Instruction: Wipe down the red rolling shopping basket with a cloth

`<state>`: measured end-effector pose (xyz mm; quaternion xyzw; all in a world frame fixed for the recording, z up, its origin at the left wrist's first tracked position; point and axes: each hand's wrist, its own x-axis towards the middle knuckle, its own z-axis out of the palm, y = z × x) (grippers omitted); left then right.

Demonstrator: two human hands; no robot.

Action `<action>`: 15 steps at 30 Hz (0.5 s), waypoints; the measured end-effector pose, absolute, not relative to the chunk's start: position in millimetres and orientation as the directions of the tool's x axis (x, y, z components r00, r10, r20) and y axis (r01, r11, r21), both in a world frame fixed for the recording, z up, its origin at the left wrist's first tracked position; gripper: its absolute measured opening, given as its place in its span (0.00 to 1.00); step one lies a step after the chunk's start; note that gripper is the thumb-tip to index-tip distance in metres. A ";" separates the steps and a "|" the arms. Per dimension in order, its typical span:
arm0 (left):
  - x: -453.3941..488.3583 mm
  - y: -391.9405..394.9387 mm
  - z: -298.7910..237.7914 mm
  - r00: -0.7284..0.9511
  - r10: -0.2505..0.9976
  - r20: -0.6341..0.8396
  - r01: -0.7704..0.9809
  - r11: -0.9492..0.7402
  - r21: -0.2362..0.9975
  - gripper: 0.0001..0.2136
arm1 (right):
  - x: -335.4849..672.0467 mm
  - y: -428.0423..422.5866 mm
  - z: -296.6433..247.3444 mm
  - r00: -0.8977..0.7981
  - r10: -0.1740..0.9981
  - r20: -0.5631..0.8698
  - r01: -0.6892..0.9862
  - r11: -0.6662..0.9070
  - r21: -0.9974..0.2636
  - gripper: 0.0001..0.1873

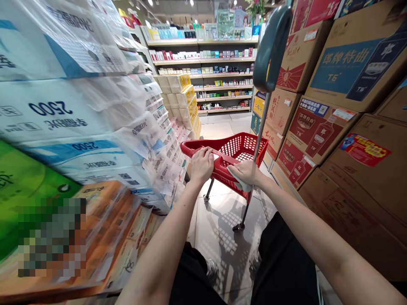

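A red plastic shopping cart [243, 146] with a perforated basket stands in the aisle ahead of me. My left hand [202, 163] is closed over the left part of its handle [224, 163]. Farther right along that bar, my right hand [244, 171] is closed on a crumpled white cloth [244, 185], pressed against the handle. A thin metal pole [262, 120] with a dark rounded plastic top [272, 48] rises past my right wrist; I cannot tell whether that hand touches it. The basket interior in view shows only its red lattice.
Wrapped paper packs [63, 106] are stacked high on the left, beside orange packs [108, 228] and a green package [25, 190]. Cardboard cartons [340, 59] wall the right side. Pale tiled floor [219, 129] leads to stocked shelves [203, 59] at the back.
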<state>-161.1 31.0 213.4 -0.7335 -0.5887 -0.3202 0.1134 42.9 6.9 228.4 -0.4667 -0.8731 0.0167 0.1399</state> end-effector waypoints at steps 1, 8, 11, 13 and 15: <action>-169.9 34.4 214.9 0.109 0.797 0.594 0.932 -0.290 0.217 0.22 | 47.5 5.2 226.4 -0.557 0.787 0.264 0.780 0.606 -0.159 0.34; -216.4 60.3 217.4 0.171 0.846 0.505 0.963 -0.252 0.096 0.20 | 85.2 13.9 225.0 -0.643 0.690 0.333 0.668 0.718 -0.196 0.32; -205.4 59.6 217.9 0.214 0.814 0.539 0.970 -0.244 -0.017 0.18 | 95.3 10.6 222.3 -0.608 0.715 0.344 0.729 0.675 -0.115 0.31; -194.8 57.9 219.1 0.212 0.802 0.559 0.972 -0.232 -0.037 0.18 | 91.0 -0.6 214.2 -0.515 0.738 0.435 0.815 0.579 -0.016 0.28; -185.7 56.4 220.3 0.205 0.798 0.568 0.974 -0.222 -0.039 0.17 | 75.9 -15.9 202.2 -0.383 0.728 0.569 0.901 0.430 0.057 0.24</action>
